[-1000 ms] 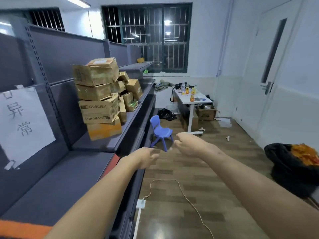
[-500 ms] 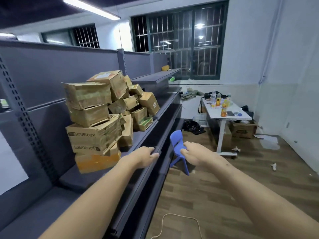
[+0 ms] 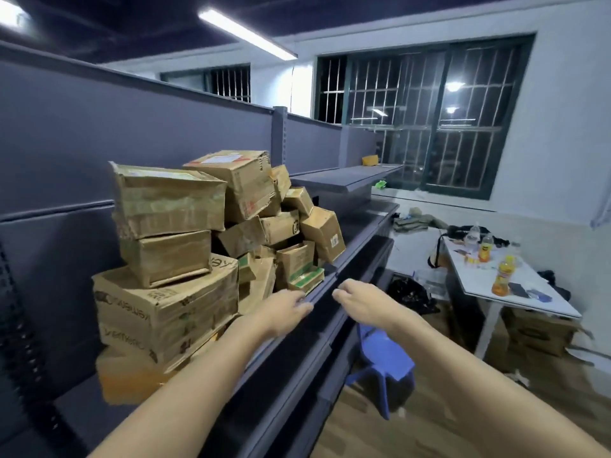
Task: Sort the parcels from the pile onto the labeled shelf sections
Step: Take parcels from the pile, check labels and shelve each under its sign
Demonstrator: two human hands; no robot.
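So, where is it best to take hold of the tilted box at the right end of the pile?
Probably by its upper and lower ends, coming from the open right side. The tilted box leans at the end of the pile, so those ends look free; its inner side rests against other boxes.

Grey shelf (image 3: pixel 357 233) under parcel pile (image 3: pixel 211 246)

Parcels (image 3: pixel 168 200): creased matt cardboard. Shelf (image 3: pixel 344 180): matt grey metal. Chair (image 3: pixel 383 355): smooth blue plastic.
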